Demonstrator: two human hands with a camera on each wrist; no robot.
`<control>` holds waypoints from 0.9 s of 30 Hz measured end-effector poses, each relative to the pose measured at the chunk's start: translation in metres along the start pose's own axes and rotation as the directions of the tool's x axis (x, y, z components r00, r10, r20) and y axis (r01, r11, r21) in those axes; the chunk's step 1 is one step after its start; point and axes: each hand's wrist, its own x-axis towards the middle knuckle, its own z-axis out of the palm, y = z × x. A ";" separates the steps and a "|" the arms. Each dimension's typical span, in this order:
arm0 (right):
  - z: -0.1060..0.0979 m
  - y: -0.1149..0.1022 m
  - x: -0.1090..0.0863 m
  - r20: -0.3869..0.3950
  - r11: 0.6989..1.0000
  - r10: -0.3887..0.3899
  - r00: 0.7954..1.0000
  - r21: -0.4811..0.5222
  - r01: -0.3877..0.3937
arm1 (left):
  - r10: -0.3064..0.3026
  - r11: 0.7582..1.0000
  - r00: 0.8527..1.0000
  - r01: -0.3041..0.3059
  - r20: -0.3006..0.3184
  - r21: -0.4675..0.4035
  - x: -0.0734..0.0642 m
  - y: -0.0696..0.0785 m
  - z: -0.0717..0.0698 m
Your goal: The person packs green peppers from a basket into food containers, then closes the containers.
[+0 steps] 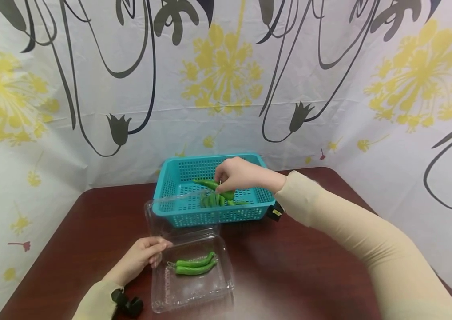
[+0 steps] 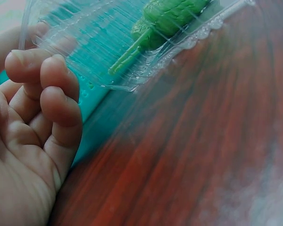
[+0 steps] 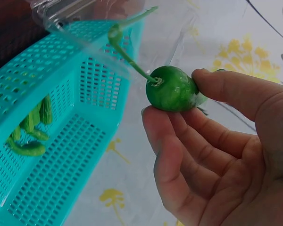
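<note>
Over the teal basket (image 1: 246,214), my right hand (image 1: 237,174) pinches a green chili pepper (image 1: 205,182) between thumb and fingers. The right wrist view shows the stem end of this pepper (image 3: 172,89), its long stem pointing away from the palm. My left hand (image 1: 142,255) grips the left edge of a clear plastic clamshell box (image 1: 192,291) near its hinge. Two green peppers (image 1: 196,269) lie side by side in the box's base. Its lid stands raised and overlaps the basket's front. Left fingers (image 2: 61,80) are curled near the clear plastic edge.
Several more green peppers (image 3: 33,127) lie together in the basket. Basket and box stand on a dark reddish-brown table (image 1: 106,218), with a white flower-printed cloth (image 1: 226,129) hanging behind it. Black wrist devices (image 1: 126,303) are strapped to both arms.
</note>
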 end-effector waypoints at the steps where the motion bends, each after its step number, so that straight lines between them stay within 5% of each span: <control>1: 0.001 -0.002 0.000 0.000 1.000 -0.005 1.000 -0.003 0.005 | -0.001 1.000 1.000 0.001 -0.001 0.000 0.000 0.000 0.000; 27: 0.060 -0.040 0.011 0.105 0.986 -0.123 0.987 -0.104 0.134 | 0.081 0.997 0.997 -0.081 0.019 0.005 0.001 -0.003 -0.001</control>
